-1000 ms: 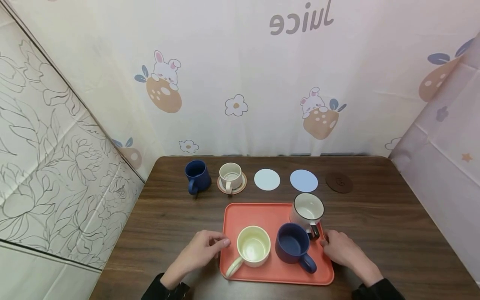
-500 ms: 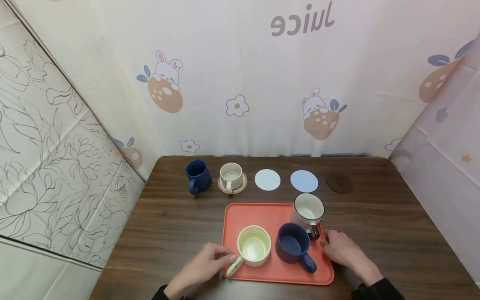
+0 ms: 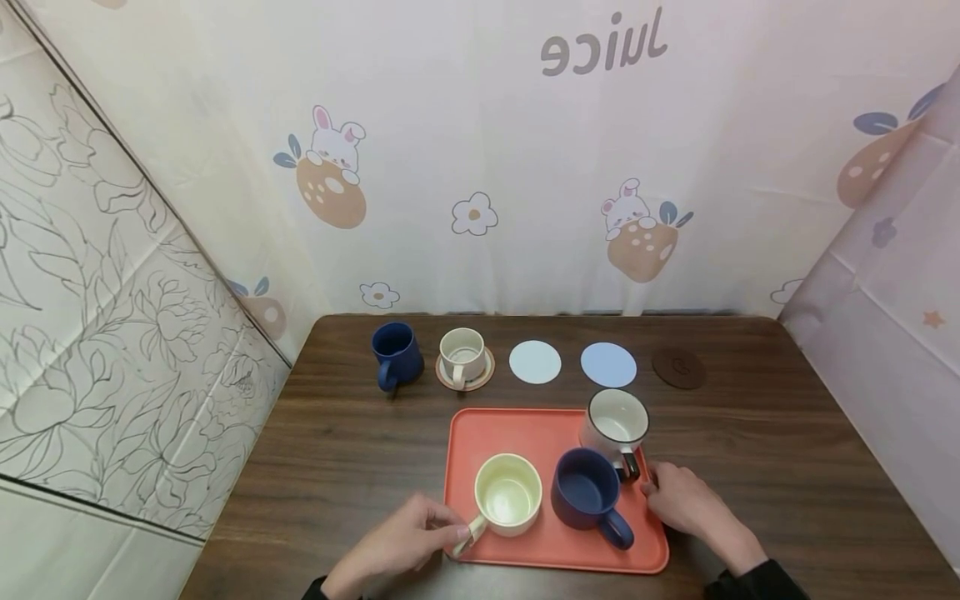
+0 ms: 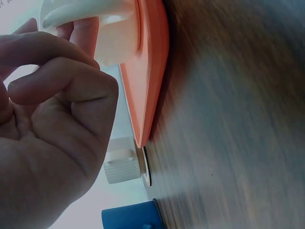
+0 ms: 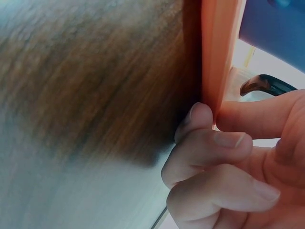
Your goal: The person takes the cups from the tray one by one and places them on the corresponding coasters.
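Observation:
My left hand (image 3: pixel 408 537) pinches the handle of a pale yellow-green mug (image 3: pixel 507 496), which stands on a coral-red tray (image 3: pixel 495 429). The left wrist view shows a fingertip inside the loop of that handle (image 4: pixel 88 10). At the tray's right side, my right hand (image 3: pixel 686 500) grips the rim between thumb and curled forefinger; the other fingers are bent, seen close in the right wrist view. Also on the tray are a navy mug (image 3: pixel 587 490), handle toward the front right, and a white mug (image 3: pixel 615 421) with dark rim and black handle.
Behind the tray, a row runs along the table (image 3: pixel 352 450): a small blue mug (image 3: pixel 397 354), a cream cup (image 3: pixel 462 354) on a round coaster, a white coaster (image 3: pixel 535 362), a light blue coaster (image 3: pixel 608 365) and a dark brown coaster (image 3: pixel 678 368). Printed curtains hang behind.
My left hand has come from the tray's left edge forward toward me and onto the yellow-green mug's handle. My right hand has kept its hold on the rim; the mugs stand where they were.

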Motion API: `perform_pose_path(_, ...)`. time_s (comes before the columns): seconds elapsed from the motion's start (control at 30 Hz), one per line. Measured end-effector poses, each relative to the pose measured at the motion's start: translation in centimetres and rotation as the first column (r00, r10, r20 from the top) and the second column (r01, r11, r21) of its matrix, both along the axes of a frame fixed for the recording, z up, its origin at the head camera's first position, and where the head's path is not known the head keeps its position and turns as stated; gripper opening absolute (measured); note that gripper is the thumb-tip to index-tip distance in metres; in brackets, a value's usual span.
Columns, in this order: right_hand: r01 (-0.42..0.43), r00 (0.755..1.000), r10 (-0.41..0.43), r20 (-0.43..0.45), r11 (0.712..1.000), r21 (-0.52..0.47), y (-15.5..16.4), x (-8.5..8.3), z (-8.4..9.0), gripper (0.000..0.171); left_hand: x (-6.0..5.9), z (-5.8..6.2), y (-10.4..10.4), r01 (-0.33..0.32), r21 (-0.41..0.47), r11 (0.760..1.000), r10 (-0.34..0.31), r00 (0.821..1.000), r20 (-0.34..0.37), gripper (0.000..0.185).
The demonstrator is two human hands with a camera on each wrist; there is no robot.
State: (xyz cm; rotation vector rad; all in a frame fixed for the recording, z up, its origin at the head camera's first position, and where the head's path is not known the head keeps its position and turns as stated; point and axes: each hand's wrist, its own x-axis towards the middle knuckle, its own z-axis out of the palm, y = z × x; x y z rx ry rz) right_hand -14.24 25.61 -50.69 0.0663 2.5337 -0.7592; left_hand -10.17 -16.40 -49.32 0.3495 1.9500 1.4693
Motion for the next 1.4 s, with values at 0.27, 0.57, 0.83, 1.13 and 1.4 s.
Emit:
perform_pose_path(0.27,0.001,1.0,-0.001,0.004,1.0,-0.01,0.0,0.0,0.0,0.025,0.5,-0.7,0.5,0.024,0.061,0.998,-0.024,1.0,-0.004,0.022)
perform_pose_path(0.57,0.001,1.0,-0.001,0.004,1.0,-0.013,0.0,0.2,-0.1,0.02,0.5,-0.5,0.6,0.022,0.093,0.995,-0.027,0.998,0.055,0.024)
perform_pose_path(0.83,0.01,1.0,-0.009,0.018,1.0,-0.007,0.0,0.1,0.0,0.021,0.0,-0.2,0.2,0.014,0.059,0.998,-0.018,0.998,0.068,0.023)
perform_pose_path(1.13,-0.007,1.0,0.007,-0.008,1.0,0.008,0.1,0.2,-0.1,0.025,-1.3,-0.6,-0.2,0.122,0.156,0.98,-0.145,0.979,0.143,0.027)
perform_pose_path(1.4,-0.008,1.0,0.008,-0.004,1.0,-0.004,0.0,0.3,-0.1,0.025,-1.8,-1.0,-0.1,0.164,0.222,0.961,-0.199,0.969,0.146,0.029)
